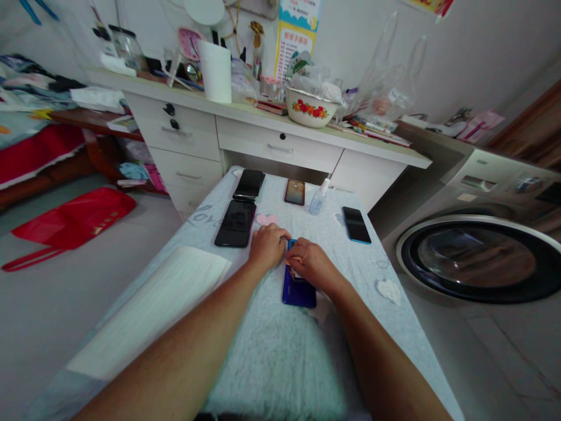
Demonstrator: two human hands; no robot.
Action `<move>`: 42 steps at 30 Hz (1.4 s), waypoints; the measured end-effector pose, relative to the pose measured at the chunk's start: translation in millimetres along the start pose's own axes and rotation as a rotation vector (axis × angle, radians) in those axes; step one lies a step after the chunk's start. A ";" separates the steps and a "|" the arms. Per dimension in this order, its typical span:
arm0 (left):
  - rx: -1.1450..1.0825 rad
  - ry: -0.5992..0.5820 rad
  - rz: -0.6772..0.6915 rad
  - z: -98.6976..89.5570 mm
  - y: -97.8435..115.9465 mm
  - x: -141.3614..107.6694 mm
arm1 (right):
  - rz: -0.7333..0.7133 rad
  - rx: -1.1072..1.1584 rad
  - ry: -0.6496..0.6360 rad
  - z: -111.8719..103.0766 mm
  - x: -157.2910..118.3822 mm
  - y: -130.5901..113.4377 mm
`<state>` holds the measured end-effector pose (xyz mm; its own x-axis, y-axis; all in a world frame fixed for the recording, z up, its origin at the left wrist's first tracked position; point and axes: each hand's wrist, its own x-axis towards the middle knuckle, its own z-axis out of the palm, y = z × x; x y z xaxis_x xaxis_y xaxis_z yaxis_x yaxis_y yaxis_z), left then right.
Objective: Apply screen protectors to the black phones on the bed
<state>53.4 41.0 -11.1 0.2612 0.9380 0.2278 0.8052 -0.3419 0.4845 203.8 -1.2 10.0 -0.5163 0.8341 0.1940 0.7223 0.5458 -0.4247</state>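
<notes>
A blue smartphone (298,292) lies back up on the cloth-covered table, its lower part in plain view. At its upper left edge is my left hand (268,244), with fingers curled against the phone's corner. My right hand (313,266) is closed over the upper part of the phone's back. Under its fingers shows a small brownish and white piece, too covered to name. Beyond my hands stands a clear spray bottle (318,199) with a white top. Near it lies a brown-backed phone or case (295,192).
Two dark phones, one nearer (235,224) and one farther (249,185), lie at left; another phone (356,224) lies at right. A long whitish sheet (153,310) covers the left side. Behind stands a white desk (280,140); a washing machine (482,181) is at right.
</notes>
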 end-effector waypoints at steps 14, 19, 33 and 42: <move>0.002 -0.007 -0.017 0.7 0.5 0.3 | -0.149 0.173 -0.283 -17.9 -10.0 -20.5; 0.008 -0.005 -0.010 0.0 1.0 0.2 | -0.147 0.211 -0.348 -18.9 -12.3 -22.2; 0.010 0.001 0.003 1.0 -1.3 0.1 | -0.027 0.085 -0.026 -6.4 -4.9 -9.6; 0.008 0.009 0.002 1.4 -0.6 0.1 | 0.123 -0.062 0.075 2.9 2.4 4.9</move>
<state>53.7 41.3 -12.6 0.2579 0.9367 0.2368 0.8087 -0.3434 0.4775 204.8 3.2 5.8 -0.3881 0.8972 0.2108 0.8061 0.4413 -0.3942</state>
